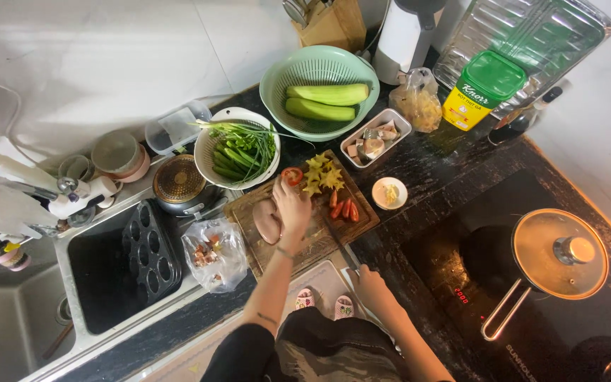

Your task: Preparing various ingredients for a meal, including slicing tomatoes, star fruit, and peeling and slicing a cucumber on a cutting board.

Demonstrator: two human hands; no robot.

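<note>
From the head view, the left hand (293,210) rests open-fingered on the wooden cutting board (319,240), touching pale raw meat (267,221). The right hand (370,286) closes its grip around a knife (342,249) at the board's near edge on the dark worktop (419,177).

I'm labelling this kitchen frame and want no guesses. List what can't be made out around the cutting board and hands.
- Head view: the left hand covers part of the pale meat on the cutting board; its grip is hidden.
- The knife in the right hand: handle hidden by the fingers, blade thin and dark against the board.
- Pot: the glass lid reflects, so contents unclear.
- Small white dish: contents too small to identify.
</note>
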